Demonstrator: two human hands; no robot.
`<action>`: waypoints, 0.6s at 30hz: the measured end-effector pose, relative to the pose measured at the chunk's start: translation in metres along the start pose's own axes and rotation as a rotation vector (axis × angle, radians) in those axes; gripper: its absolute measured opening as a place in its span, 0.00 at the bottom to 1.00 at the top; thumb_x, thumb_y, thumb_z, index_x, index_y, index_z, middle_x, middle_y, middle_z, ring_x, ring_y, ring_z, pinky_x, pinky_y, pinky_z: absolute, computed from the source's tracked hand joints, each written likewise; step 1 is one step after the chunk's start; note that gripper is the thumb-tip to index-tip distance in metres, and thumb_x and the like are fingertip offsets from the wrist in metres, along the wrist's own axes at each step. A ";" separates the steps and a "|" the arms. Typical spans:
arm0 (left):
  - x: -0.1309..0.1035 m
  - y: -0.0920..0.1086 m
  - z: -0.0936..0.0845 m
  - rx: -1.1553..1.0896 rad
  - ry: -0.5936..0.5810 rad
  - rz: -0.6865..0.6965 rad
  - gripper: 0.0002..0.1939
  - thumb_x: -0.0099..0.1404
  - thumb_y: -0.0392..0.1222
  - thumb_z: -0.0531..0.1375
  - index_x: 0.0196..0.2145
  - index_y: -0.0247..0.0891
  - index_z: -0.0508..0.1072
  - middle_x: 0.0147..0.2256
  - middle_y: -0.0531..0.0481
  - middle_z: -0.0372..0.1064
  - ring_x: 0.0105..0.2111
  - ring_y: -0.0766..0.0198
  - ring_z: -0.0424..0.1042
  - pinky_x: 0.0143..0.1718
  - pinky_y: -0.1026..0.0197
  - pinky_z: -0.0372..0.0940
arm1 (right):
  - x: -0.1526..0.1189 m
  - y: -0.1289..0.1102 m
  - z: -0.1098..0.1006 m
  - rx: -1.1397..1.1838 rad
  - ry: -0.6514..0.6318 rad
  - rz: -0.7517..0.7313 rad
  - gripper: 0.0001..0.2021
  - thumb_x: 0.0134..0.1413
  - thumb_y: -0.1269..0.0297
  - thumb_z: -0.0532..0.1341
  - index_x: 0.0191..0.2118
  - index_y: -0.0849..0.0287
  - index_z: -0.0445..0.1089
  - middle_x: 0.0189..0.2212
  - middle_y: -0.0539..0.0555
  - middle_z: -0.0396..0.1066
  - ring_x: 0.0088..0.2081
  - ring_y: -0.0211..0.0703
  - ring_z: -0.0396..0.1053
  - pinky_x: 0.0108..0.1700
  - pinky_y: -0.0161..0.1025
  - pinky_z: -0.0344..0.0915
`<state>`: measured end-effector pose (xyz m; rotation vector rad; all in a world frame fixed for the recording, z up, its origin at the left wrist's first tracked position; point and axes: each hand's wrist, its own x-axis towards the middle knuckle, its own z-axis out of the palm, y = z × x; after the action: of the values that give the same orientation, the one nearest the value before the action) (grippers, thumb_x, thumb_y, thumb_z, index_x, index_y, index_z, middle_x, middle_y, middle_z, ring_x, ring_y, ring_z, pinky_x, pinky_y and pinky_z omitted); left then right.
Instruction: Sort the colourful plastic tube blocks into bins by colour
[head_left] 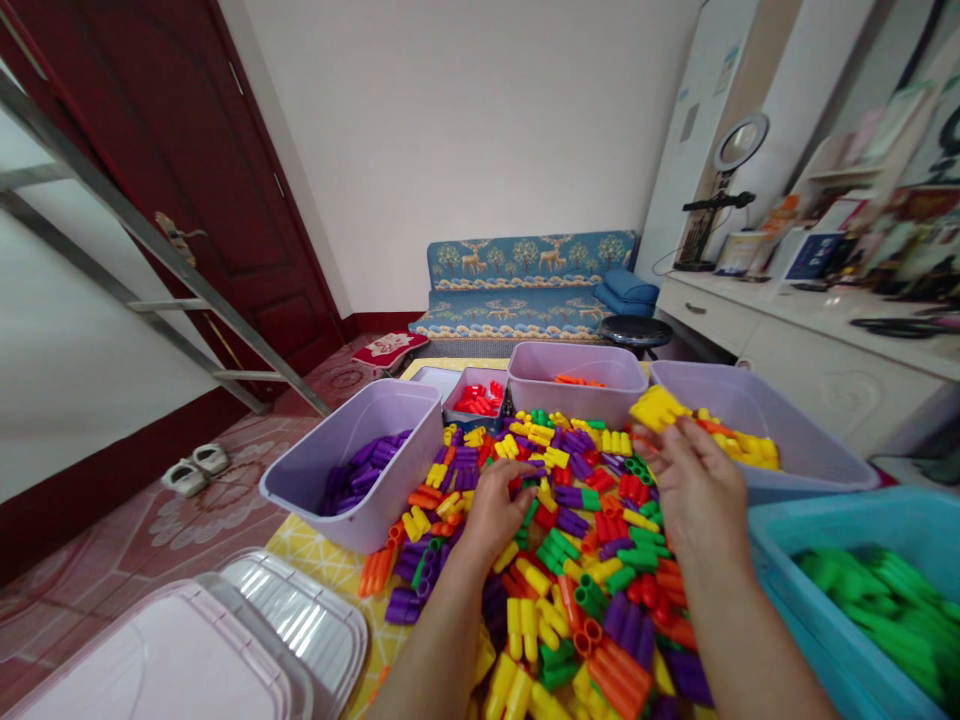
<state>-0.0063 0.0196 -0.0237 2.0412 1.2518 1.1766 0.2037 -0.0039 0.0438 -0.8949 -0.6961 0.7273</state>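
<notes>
My right hand [701, 490] is raised at the right side of the pile, closed on a yellow plastic toy block [658, 408] made of joined tubes. It holds the block at the near edge of the right purple bin [814, 455], in which yellow and some orange blocks lie. Low over the middle of the loose pile is my left hand [499, 508], its fingers bent and thumb and forefinger apart. Purple and yellow pieces lie by its fingertips; its other fingers are partly hidden. Around both hands spread mixed blocks [559, 545] in purple, green, red, orange and yellow.
A purple bin [405, 480] with purple blocks stands left. At the back are a small box [454, 404] of red blocks and a bin [577, 365] with orange ones. A turquoise bin [780, 560] holds green blocks. Lids [165, 660] lie front left; a ladder [180, 265] leans beyond.
</notes>
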 end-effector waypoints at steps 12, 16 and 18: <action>-0.001 0.003 -0.007 0.371 0.198 -0.125 0.17 0.59 0.43 0.60 0.46 0.41 0.73 0.47 0.43 0.67 0.49 0.52 0.65 0.51 0.51 0.60 | 0.004 0.041 -0.015 -0.790 -0.351 -0.035 0.20 0.46 0.55 0.62 0.44 0.60 0.71 0.44 0.59 0.74 0.47 0.51 0.71 0.52 0.51 0.63; -0.005 0.006 -0.008 0.521 0.078 -0.275 0.30 0.56 0.57 0.59 0.51 0.36 0.69 0.43 0.36 0.69 0.45 0.45 0.68 0.46 0.47 0.62 | -0.005 0.059 -0.018 -1.266 -0.571 -0.069 0.24 0.49 0.56 0.60 0.52 0.61 0.68 0.52 0.64 0.68 0.54 0.56 0.65 0.55 0.51 0.59; -0.006 0.008 -0.008 0.574 -0.005 -0.276 0.34 0.53 0.59 0.61 0.52 0.36 0.68 0.42 0.35 0.70 0.43 0.42 0.68 0.45 0.46 0.62 | -0.013 0.063 -0.015 -1.406 -0.649 -0.056 0.26 0.48 0.57 0.60 0.53 0.61 0.66 0.53 0.65 0.67 0.56 0.58 0.63 0.54 0.52 0.59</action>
<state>-0.0107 0.0099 -0.0160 2.1392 1.9666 0.7351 0.1918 0.0065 -0.0208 -1.9056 -1.9009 0.3826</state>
